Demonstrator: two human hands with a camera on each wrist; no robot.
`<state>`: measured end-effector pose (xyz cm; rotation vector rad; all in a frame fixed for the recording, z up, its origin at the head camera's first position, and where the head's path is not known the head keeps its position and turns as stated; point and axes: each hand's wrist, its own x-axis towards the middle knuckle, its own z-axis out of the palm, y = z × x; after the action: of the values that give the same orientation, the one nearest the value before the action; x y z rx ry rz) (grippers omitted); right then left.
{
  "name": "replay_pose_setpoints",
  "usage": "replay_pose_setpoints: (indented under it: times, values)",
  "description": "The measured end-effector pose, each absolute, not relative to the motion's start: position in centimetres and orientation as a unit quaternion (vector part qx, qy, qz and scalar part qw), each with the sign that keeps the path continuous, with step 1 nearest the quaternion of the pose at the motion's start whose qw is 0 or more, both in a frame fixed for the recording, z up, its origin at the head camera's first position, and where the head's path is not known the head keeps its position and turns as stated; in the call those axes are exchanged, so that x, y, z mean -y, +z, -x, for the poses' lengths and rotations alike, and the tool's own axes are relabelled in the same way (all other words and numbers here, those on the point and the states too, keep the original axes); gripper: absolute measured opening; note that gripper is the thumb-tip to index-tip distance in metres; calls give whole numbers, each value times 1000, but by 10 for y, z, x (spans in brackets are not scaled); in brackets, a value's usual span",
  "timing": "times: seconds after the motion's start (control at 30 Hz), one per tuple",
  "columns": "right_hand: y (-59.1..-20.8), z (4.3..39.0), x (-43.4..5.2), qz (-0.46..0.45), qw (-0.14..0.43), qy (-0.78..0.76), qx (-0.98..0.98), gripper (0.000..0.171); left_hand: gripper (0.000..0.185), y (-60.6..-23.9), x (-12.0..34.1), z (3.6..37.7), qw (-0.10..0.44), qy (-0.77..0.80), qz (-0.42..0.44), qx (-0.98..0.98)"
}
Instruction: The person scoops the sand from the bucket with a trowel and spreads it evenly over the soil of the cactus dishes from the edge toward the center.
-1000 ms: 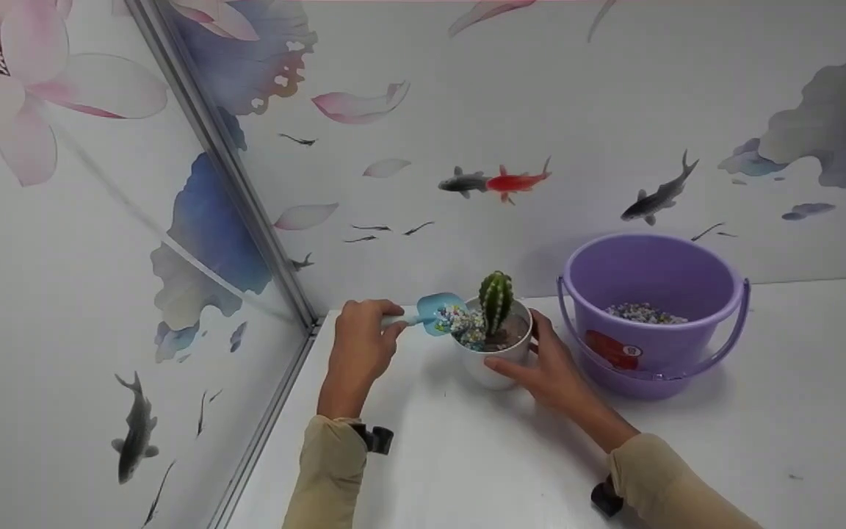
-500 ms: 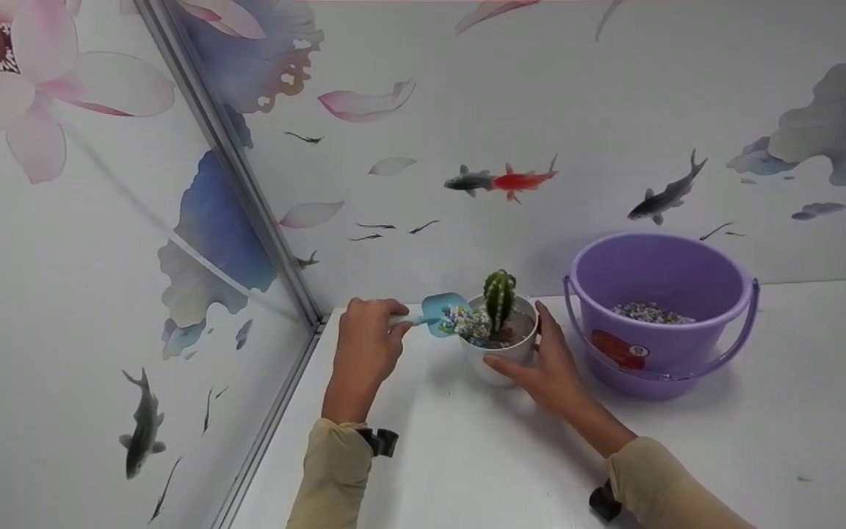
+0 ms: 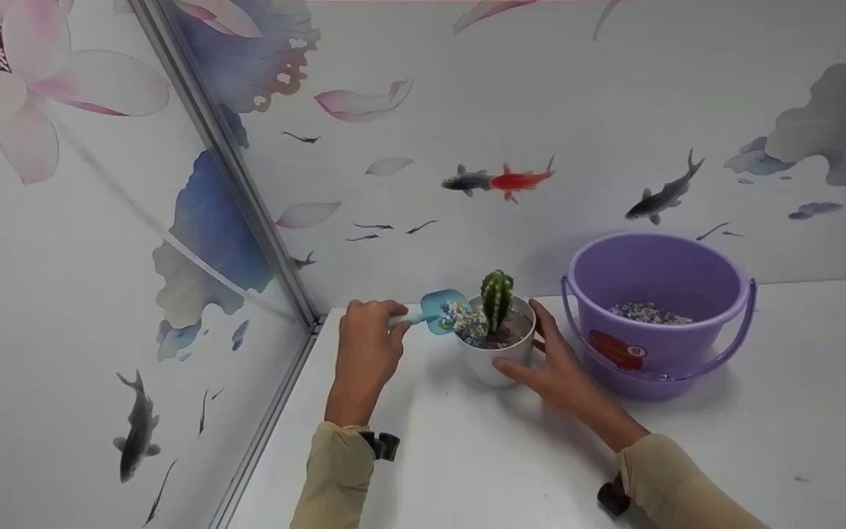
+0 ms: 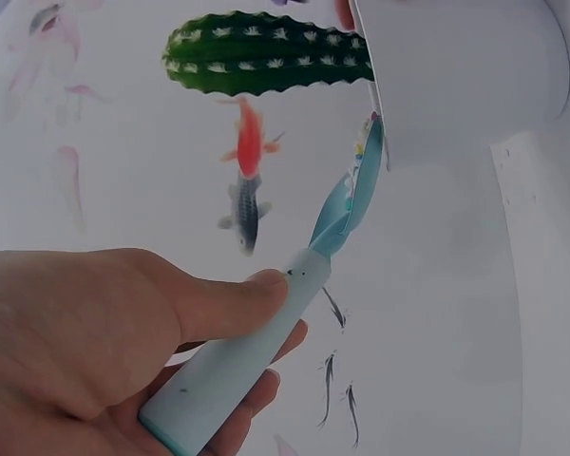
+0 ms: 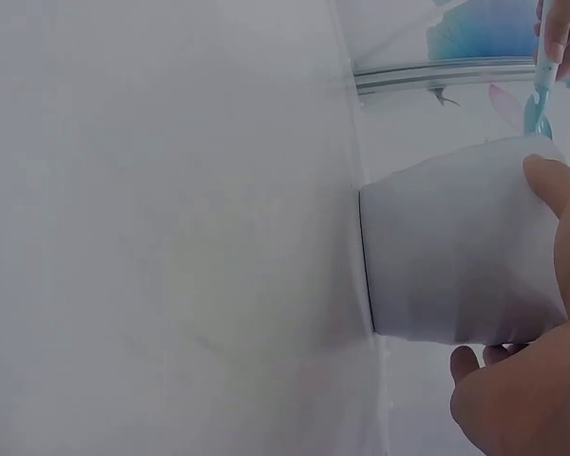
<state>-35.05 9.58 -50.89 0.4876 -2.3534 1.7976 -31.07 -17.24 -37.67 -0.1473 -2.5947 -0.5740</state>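
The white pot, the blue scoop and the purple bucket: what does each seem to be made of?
White pot: matte, smooth and evenly white, ceramic or plastic; the look leaves it open. Blue scoop: likely plastic, with a thin moulded blade and pale, faintly glossy handle. Purple bucket: likely plastic, with thin uniform walls, a soft sheen and a matching hoop handle.

The right hand [image 5: 532,380] is cut off at 4 o'clock in the right wrist view. The white pot [image 3: 498,356] hides its fingertips overhead. The cactus [image 4: 266,65] base sits behind the pot rim.
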Motion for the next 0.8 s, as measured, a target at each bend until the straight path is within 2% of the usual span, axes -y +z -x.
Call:
replay_pose_setpoints:
  times: [0.57,0.8]
  values:
    - [-507,345,-84,-122,114,565,808,126,19,-370,166,303,225,-180,67,955]
    - [-506,343,-82,-126,135,546,817,124,18,-367,163,297,245,-167,82,951]
